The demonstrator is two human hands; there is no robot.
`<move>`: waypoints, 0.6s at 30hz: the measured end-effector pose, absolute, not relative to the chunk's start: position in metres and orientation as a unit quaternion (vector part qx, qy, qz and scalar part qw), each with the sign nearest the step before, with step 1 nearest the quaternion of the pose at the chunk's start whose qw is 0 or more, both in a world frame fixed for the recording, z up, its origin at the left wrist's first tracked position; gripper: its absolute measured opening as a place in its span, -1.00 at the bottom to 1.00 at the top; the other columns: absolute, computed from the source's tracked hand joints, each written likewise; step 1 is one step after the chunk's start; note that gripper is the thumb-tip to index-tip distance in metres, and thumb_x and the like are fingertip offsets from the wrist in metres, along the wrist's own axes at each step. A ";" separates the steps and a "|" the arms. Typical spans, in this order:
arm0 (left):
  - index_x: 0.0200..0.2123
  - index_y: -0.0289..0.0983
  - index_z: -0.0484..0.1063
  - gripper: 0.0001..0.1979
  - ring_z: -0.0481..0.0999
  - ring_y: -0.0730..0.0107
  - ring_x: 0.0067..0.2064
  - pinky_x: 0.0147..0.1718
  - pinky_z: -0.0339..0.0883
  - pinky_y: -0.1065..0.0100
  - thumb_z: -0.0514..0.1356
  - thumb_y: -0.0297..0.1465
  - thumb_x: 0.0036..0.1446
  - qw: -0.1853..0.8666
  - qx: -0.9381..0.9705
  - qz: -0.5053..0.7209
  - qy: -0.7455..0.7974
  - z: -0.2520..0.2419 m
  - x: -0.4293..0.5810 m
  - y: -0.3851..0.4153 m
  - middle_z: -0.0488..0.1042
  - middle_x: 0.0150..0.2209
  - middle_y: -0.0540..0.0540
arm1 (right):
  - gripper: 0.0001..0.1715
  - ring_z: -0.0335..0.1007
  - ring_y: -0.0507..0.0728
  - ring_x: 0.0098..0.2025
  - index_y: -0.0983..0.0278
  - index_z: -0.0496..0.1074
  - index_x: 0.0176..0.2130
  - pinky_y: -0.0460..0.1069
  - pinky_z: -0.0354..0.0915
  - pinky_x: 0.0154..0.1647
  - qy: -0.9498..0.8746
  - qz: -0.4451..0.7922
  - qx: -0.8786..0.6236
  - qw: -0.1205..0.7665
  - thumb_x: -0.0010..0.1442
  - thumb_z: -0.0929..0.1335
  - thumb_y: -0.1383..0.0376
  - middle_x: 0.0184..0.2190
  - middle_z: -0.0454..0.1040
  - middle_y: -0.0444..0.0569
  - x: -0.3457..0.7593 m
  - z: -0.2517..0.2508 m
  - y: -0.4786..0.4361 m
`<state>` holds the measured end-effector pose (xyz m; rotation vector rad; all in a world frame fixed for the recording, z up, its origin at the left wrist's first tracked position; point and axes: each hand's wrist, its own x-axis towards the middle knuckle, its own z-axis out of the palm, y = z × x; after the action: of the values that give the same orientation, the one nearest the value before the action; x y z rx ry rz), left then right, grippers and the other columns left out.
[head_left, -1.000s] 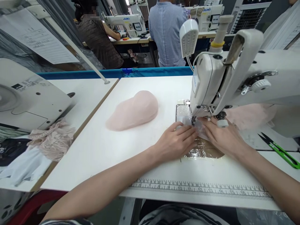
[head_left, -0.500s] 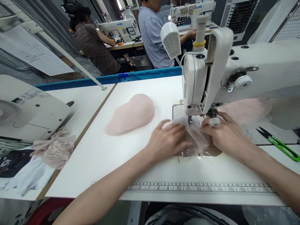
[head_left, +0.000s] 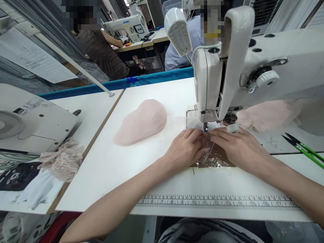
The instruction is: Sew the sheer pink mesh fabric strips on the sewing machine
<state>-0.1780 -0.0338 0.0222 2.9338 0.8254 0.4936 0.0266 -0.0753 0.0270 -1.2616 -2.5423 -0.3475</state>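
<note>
Under the needle and presser foot (head_left: 205,127) of a white sewing machine (head_left: 210,81) lies a small piece of sheer pale fabric (head_left: 209,152). My left hand (head_left: 188,146) is closed on its left side, fingers bent and thumb tucked toward the cloth. From the right, my right hand (head_left: 240,145) pinches the same fabric close to the foot, its fingers pressed together and partly beneath the machine head. Most of the fabric is hidden by my fingers. Left of the hands, a sheer pink curved fabric piece (head_left: 143,123) lies flat on the white table (head_left: 101,168).
Green-handled thread snips (head_left: 306,152) lie at the right. More pink fabric (head_left: 270,114) sits behind the machine arm. A printed ruler (head_left: 215,202) runs along the front edge. Pinkish trim (head_left: 63,160) is bunched at left. Two people sit beyond the blue cloth edge (head_left: 152,78).
My left hand has moved slightly, from a blurred sweep over the fabric to a closed grip beside the foot. My right fingers have come nearer the needle. The view has shifted a little.
</note>
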 end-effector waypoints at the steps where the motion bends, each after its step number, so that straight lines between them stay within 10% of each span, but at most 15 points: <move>1: 0.02 -0.35 0.40 -0.59 0.39 0.17 -0.02 -0.08 0.38 0.15 -0.02 -0.20 0.32 0.022 0.951 0.155 0.265 0.022 -0.179 -0.033 0.40 -0.02 -0.22 | -0.53 0.46 0.10 -0.30 0.37 0.45 -0.14 0.06 0.22 0.01 -0.878 -0.124 -0.442 0.135 0.01 0.19 0.61 -0.08 0.52 0.07 0.027 0.026 -0.075; 18: 0.08 -0.40 0.36 -0.46 0.37 0.14 0.14 0.18 0.18 0.10 -0.03 -0.08 0.30 -0.097 0.940 0.144 0.293 0.018 -0.174 -0.047 0.42 0.06 -0.26 | -0.42 0.44 0.15 -0.38 0.52 0.27 0.10 0.08 0.26 -0.09 -0.864 -0.159 -0.467 0.099 0.05 0.21 0.53 -0.18 0.55 0.15 0.025 0.019 -0.072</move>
<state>-0.1735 -0.0473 0.0175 3.1516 0.9825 0.4842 0.0246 -0.0722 0.0192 -1.3808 -2.5576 -0.4690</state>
